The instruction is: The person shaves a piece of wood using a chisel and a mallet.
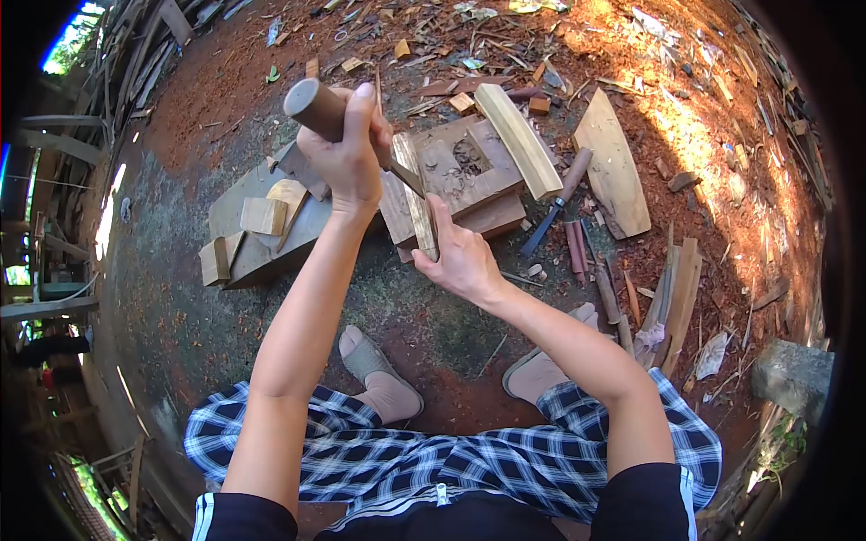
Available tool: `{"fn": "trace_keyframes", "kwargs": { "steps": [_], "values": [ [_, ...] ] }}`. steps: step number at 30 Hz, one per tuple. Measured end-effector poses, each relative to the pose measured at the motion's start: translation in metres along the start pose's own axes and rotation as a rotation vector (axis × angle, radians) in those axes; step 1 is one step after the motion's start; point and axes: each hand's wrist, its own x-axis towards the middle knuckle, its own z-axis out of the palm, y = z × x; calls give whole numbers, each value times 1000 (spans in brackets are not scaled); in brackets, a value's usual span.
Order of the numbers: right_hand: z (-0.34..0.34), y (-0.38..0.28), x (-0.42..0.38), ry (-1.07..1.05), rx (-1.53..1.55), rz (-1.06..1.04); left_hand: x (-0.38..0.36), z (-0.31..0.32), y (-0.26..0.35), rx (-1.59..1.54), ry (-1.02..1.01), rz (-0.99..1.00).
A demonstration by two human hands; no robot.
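My left hand (347, 158) is wrapped round the thick brown handle (316, 108) of a bladed tool. Its metal blade (406, 177) slants down to the right, across the upper part of a narrow, pale wooden strip (416, 207). Thumb and fingers of my right hand (462, 257) pinch the strip near its lower end. Under the strip lies a brown wooden block (487, 180) with a rectangular recess and shavings on it. Where the blade's tip meets the wood is too small to tell.
Small wood blocks (263, 216) lie on a grey slab (316, 236) at left. Right of the work are an angled beam (519, 140), a knife (559, 200), a pointed board (613, 167), and more tools (606, 293). My feet stand just below. Wood scraps litter the ground.
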Motion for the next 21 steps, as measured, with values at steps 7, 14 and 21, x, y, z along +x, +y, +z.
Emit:
{"fn": "trace_keyframes", "kwargs": {
  "steps": [7,14,21],
  "values": [
    [0,15,-4,40,178,14,2,-3,-11,50,-107,-73],
    [2,10,-2,48,198,-22,1,-10,-2,44,28,-8],
    [0,14,-2,27,283,47,5,-10,-11,6,104,-35]
  ]
}}
